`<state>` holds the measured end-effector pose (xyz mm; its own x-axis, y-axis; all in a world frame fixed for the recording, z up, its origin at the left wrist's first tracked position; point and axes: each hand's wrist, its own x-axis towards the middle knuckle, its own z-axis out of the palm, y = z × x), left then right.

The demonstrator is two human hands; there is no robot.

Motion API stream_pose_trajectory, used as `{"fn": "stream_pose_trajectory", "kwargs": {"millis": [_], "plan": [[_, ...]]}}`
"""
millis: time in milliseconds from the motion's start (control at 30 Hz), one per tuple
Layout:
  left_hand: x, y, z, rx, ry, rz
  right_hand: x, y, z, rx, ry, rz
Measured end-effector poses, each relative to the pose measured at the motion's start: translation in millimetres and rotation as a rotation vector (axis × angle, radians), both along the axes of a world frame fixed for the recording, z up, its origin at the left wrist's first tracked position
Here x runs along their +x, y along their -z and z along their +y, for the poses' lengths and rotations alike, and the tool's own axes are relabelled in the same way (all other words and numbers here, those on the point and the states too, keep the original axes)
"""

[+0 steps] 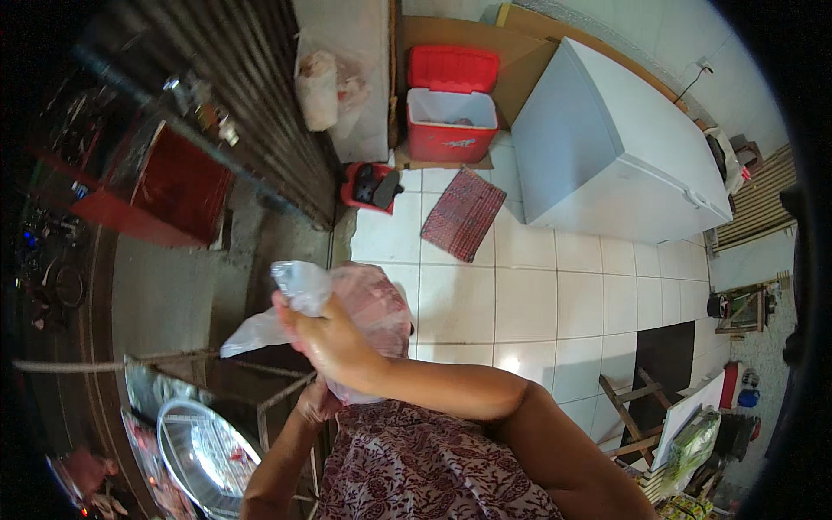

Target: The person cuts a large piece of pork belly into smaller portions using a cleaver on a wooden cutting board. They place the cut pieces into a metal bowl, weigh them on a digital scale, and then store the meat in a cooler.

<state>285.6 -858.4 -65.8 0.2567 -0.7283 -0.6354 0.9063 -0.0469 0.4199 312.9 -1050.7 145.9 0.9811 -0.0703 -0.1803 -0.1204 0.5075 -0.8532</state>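
A clear plastic bag [368, 299] filled with pink, meat-like pieces hangs in front of my body. Its twisted neck is gripped by my right hand [325, 338], fingers closed around it, while the loose plastic ends stick out above and to the left of the fist. Below, my left hand [316, 403] is closed against the lower side of the bag, its fingers partly hidden. Left of my left forearm, a shiny round metal basin [165, 442] sits on a stand.
Ahead on the white tiles are a red cooler [451, 143] with its lid up, a woven mat [464, 215] and a red tub [354, 198] holding dark footwear. A white chest freezer [598, 165] stands right. A wooden stand [633, 414] is at lower right, a corrugated shutter [260, 95] at left.
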Motion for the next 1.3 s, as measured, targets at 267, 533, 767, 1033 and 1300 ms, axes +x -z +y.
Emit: {"fn": "stream_pose_trajectory", "kwargs": {"millis": [267,533,767,1033,1300], "plan": [[200.2,44.2,-192.3,0.297,0.375,-0.003,95.7,51.6,-176.8,-0.31,0.459,0.292],[326.8,37.2,-372.0,0.143,0.266,-0.166,192.1,59.2,-373.0,-0.019,0.9,0.348],[425.4,46.7,-385.0,0.04,-0.269,-0.417,317.2,72.9,-555.9,0.06,0.791,0.079],[350.5,129.3,-327.5,0.809,-0.412,0.004,452.9,202.2,-698.6,-0.12,0.705,0.309],[300.9,111.4,-425.2,0.853,-0.397,0.053,549.2,411.4,-803.2,-0.22,0.582,0.654]]}}
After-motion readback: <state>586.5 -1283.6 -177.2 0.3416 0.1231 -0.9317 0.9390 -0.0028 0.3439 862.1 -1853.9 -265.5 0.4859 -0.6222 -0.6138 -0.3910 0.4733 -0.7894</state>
